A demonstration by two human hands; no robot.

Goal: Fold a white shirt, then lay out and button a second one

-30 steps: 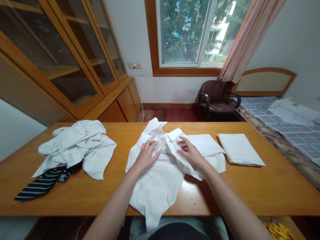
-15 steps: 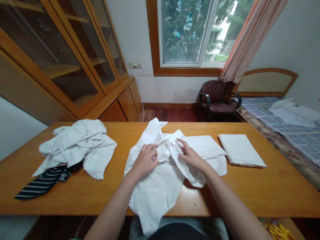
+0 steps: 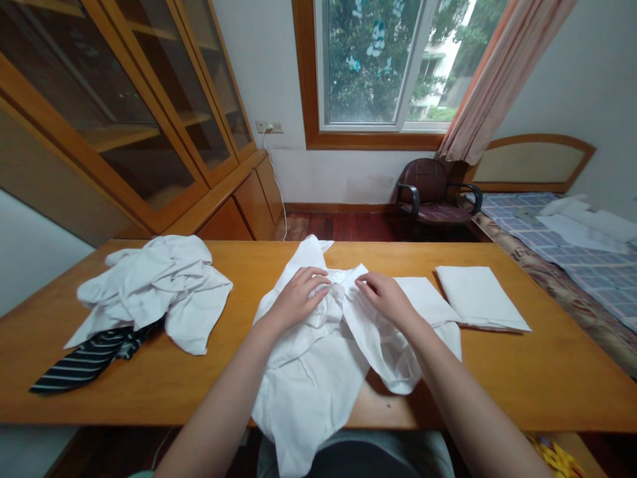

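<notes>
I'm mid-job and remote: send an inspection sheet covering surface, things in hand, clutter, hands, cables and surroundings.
Surface: wooden table, small dark spot toward the near edge.
Job's things: rumpled white cloth at the centre, one end hanging over the near edge.
Clutter: white heap at left, dark striped cloth sticking out from under it; folded white piece at right; something yellow below table level.
Hands: left hand and right hand at the central cloth, fingers bent; firmness of grip unclear.
Cables: white cord plugged into the wall socket, hanging down beyond the table.
Surroundings: glass-doored cabinet, window, pink curtain, armchair, bed.
</notes>
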